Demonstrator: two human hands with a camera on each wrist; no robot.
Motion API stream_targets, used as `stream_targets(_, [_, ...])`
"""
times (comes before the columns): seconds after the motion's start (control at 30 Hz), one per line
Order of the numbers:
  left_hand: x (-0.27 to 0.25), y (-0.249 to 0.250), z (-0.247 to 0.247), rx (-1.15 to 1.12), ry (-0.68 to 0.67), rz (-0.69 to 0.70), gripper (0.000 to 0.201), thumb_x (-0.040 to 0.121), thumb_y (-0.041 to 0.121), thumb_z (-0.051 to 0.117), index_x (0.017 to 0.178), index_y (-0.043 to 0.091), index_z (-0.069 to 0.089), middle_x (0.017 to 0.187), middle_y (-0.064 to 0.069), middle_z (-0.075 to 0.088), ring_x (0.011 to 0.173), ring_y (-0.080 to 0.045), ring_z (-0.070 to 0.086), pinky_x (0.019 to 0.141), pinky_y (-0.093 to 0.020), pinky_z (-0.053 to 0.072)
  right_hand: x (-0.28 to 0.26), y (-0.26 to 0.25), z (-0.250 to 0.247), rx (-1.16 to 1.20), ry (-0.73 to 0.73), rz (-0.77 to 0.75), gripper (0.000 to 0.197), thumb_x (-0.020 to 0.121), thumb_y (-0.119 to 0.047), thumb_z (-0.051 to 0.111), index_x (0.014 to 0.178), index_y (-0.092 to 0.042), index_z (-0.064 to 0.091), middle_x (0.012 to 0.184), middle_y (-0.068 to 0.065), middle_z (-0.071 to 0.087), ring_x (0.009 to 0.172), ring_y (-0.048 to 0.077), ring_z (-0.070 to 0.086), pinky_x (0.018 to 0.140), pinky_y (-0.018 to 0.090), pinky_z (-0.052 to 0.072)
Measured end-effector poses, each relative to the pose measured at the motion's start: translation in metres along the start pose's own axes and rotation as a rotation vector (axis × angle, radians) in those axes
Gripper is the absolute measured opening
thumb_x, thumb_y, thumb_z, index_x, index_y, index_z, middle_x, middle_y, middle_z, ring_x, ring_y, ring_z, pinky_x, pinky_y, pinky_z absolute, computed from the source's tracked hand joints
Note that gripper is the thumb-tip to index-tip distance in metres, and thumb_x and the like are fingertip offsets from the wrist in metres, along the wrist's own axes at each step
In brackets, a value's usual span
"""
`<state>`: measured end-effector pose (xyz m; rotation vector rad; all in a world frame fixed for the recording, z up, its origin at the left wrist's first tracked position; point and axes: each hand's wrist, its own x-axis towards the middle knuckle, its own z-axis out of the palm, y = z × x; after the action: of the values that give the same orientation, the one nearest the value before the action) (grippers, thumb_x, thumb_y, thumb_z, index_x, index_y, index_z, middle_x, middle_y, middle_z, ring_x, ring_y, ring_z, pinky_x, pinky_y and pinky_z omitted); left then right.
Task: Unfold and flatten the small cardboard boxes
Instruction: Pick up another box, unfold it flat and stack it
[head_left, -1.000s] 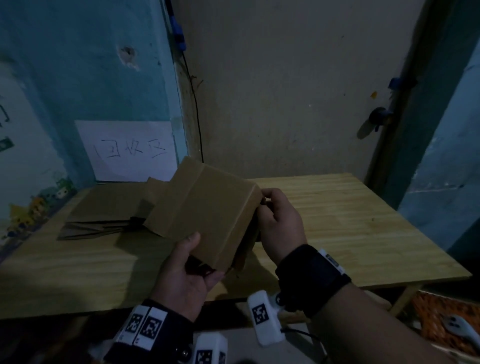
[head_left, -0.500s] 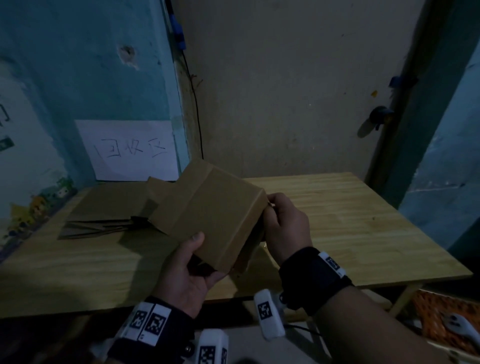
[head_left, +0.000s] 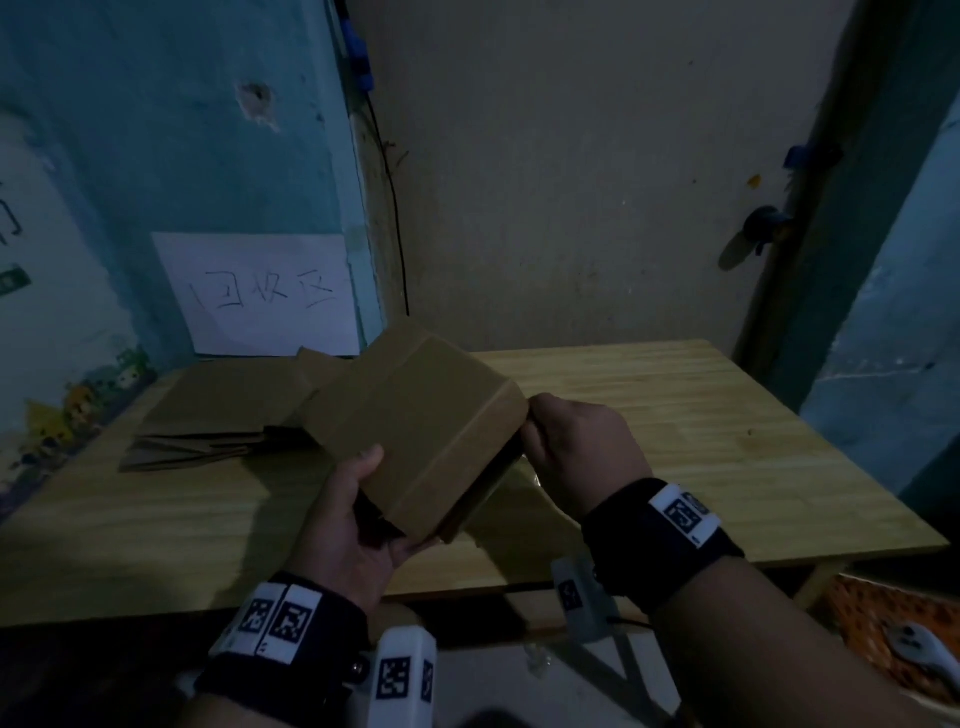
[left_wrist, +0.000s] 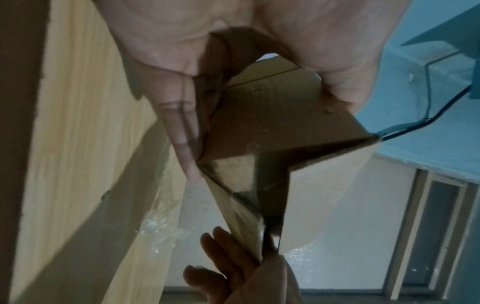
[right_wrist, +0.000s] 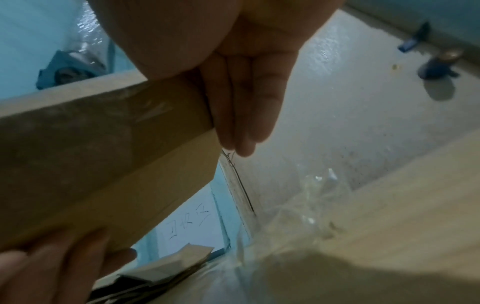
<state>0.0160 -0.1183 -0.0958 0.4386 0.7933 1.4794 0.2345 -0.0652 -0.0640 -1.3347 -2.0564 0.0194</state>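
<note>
A small brown cardboard box (head_left: 415, 426) is held tilted in the air above the wooden table (head_left: 675, 415). My left hand (head_left: 358, 499) grips its near corner, thumb on the top panel and fingers (left_wrist: 182, 127) underneath. At the box's right end my right hand (head_left: 576, 447) pinches the edge, with its fingers (right_wrist: 241, 115) lying along the end panel. In the left wrist view the box (left_wrist: 272, 123) shows its partly collapsed underside. The right wrist view shows a taped side of the box (right_wrist: 103, 164).
A pile of flattened cardboard (head_left: 218, 410) lies at the table's back left, below a white paper sign (head_left: 260, 291) on the blue wall. Crumpled clear tape (right_wrist: 319, 197) lies on the table under the hands. The table's right half is bare wood.
The box has turned slightly clockwise and sunk a little. My right hand has curled tighter round the box's right edge. The left hand keeps its grip.
</note>
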Motion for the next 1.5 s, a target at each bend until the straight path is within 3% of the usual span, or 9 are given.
stream_targets(0.53, [0.002, -0.003, 0.004, -0.050, 0.021, -0.041, 0.061, 0.084, 0.057, 0.070, 0.132, 0.018, 0.071, 0.123, -0.013, 0.081, 0.103, -0.031, 0.079, 0.069, -0.043, 0.068, 0.007, -0.022, -0.007, 1.179, 0.197, 0.418, 0.027, 0.108, -0.014, 0.053, 0.108, -0.020, 0.080, 0.088, 0.004, 0.076, 0.084, 0.023, 0.074, 0.059, 0.034, 0.060])
stream_targets(0.7, [0.009, 0.012, -0.001, 0.571, 0.258, 0.442, 0.050, 0.084, 0.071, 0.073, 0.130, 0.052, 0.065, 0.143, 0.001, 0.068, 0.122, -0.021, 0.070, 0.098, -0.051, 0.060, 0.008, -0.025, -0.016, 1.153, 0.240, 0.364, 0.029, 0.108, -0.015, 0.054, 0.100, -0.027, 0.079, 0.091, 0.006, 0.078, 0.090, 0.029, 0.076, 0.066, 0.041, 0.065])
stream_targets(0.8, [0.005, 0.024, 0.002, 0.873, 0.260, 0.618, 0.026, 0.097, 0.065, 0.062, 0.114, 0.050, 0.074, 0.126, 0.008, 0.073, 0.118, -0.012, 0.069, 0.098, -0.039, 0.058, 0.007, -0.030, -0.017, 1.176, 0.245, 0.365, 0.030, 0.108, -0.017, 0.055, 0.102, -0.031, 0.081, 0.096, 0.006, 0.080, 0.095, 0.029, 0.077, 0.069, 0.041, 0.065])
stream_targets(0.87, [-0.002, 0.026, 0.014, 0.838, 0.085, 0.475, 0.037, 0.094, 0.061, 0.069, 0.122, 0.037, 0.070, 0.110, 0.018, 0.075, 0.104, 0.002, 0.068, 0.085, -0.022, 0.051, 0.005, -0.033, -0.017, 1.177, 0.228, 0.362, 0.028, 0.107, -0.020, 0.056, 0.107, -0.031, 0.081, 0.101, 0.006, 0.081, 0.100, 0.026, 0.077, 0.076, 0.045, 0.066])
stream_targets(0.97, [-0.001, 0.022, 0.021, 1.049, -0.001, 0.417, 0.085, 0.068, 0.078, 0.083, 0.139, 0.037, 0.060, 0.124, 0.014, 0.073, 0.114, -0.009, 0.068, 0.097, -0.043, 0.058, 0.002, -0.037, -0.016, 1.176, 0.209, 0.345, 0.025, 0.107, -0.022, 0.057, 0.116, -0.024, 0.080, 0.106, 0.006, 0.081, 0.105, 0.024, 0.077, 0.080, 0.044, 0.067])
stream_targets(1.07, [0.006, 0.021, 0.019, 1.072, 0.122, 0.515, 0.035, 0.097, 0.063, 0.064, 0.110, 0.031, 0.068, 0.100, 0.000, 0.073, 0.091, -0.018, 0.070, 0.086, -0.044, 0.055, 0.000, -0.040, -0.016, 1.266, 0.206, 0.365, 0.030, 0.108, -0.022, 0.052, 0.127, -0.018, 0.075, 0.111, 0.006, 0.081, 0.107, 0.020, 0.077, 0.080, 0.039, 0.066])
stream_targets(1.17, [-0.001, 0.021, 0.021, 0.952, 0.088, 0.545, 0.042, 0.106, 0.050, 0.058, 0.079, 0.018, 0.063, 0.064, 0.001, 0.065, 0.064, -0.016, 0.064, 0.067, -0.035, 0.044, -0.002, -0.039, -0.016, 1.351, 0.199, 0.418, 0.034, 0.109, -0.025, 0.049, 0.131, -0.018, 0.073, 0.116, 0.007, 0.080, 0.110, 0.022, 0.076, 0.089, 0.047, 0.064])
stream_targets(1.4, [-0.001, 0.017, 0.017, 0.915, 0.015, 0.490, 0.044, 0.106, 0.042, 0.058, 0.068, 0.021, 0.054, 0.053, 0.016, 0.055, 0.055, -0.005, 0.052, 0.067, -0.034, 0.038, -0.001, -0.027, -0.007, 1.537, 0.134, 0.597, 0.033, 0.103, -0.029, 0.053, 0.116, -0.013, 0.078, 0.118, 0.016, 0.078, 0.114, 0.032, 0.074, 0.095, 0.052, 0.058])
stream_targets(1.5, [-0.001, 0.015, 0.018, 0.930, -0.005, 0.514, 0.049, 0.099, 0.063, 0.059, 0.073, 0.022, 0.054, 0.057, 0.017, 0.052, 0.064, -0.015, 0.054, 0.070, -0.037, 0.040, 0.002, -0.025, -0.005, 1.696, 0.092, 0.719, 0.035, 0.104, -0.029, 0.049, 0.108, -0.010, 0.078, 0.106, 0.012, 0.079, 0.104, 0.029, 0.072, 0.090, 0.046, 0.050])
